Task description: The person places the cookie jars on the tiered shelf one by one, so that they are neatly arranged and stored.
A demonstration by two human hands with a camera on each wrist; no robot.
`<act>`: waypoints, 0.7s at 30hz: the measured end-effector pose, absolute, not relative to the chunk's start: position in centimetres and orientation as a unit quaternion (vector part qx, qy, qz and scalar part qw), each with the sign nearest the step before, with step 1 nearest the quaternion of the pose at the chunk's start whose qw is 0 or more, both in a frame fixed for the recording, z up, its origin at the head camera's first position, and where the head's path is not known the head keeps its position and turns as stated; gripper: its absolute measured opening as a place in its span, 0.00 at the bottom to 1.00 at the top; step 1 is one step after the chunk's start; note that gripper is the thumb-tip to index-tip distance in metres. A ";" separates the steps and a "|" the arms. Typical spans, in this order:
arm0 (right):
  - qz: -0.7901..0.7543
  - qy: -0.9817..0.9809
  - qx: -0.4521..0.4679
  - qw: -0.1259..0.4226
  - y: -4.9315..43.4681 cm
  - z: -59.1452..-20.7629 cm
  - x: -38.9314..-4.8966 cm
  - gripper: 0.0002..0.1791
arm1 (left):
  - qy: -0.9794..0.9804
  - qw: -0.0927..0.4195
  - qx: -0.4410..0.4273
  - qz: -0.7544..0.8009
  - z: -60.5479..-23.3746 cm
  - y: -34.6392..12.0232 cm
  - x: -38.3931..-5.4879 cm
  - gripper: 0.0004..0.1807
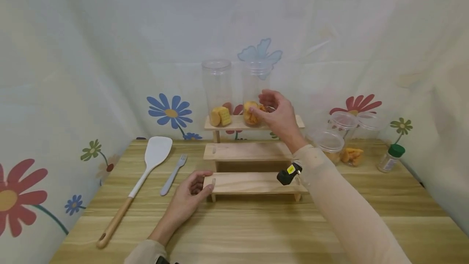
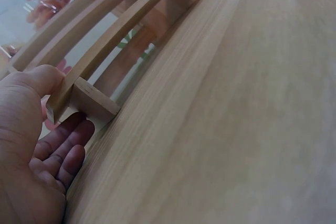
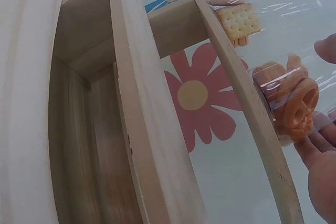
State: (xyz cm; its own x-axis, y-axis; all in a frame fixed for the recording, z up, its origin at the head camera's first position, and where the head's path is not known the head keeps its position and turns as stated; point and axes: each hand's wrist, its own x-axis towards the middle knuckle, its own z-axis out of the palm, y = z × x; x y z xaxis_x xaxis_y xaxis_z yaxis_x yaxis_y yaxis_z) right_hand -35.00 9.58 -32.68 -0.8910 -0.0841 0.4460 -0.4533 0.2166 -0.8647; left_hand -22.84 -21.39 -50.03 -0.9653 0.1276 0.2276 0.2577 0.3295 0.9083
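A three-step wooden shelf rack (image 1: 253, 183) stands on the table. My left hand (image 1: 190, 194) grips the left end of its lowest step; in the left wrist view the thumb lies on top and the fingers (image 2: 68, 153) curl below. On the top step, a tall clear jar of orange twisted snacks (image 1: 253, 115) stands upright. My right hand (image 1: 280, 115) is beside this jar, thumb and fingers spread apart; in the right wrist view fingertips (image 3: 310, 148) reach the snack jar's base. Left of it stands a similar clear jar of crackers (image 1: 221, 116).
Left on the wooden table (image 1: 256, 231) lie a white spatula (image 1: 158, 152) with a wooden handle and a grey fork (image 1: 174, 176). Right of the rack stand several clear jars (image 1: 352, 156) and a green-capped shaker (image 1: 391, 159). A flowered curtain (image 1: 176, 19) hangs behind.
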 end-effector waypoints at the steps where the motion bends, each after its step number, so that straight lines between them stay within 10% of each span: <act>1: 0.602 -0.764 0.177 0.153 9.6 -32.7 -35.0 0.39 | -0.813 0.057 -0.119 -0.567 -50.0 -21.4 -22.9 0.23; 21: 0.591 -0.777 0.164 0.143 10.2 -32.0 -34.2 0.50 | -0.819 0.048 -0.102 -0.563 -49.8 -21.3 -22.8 0.22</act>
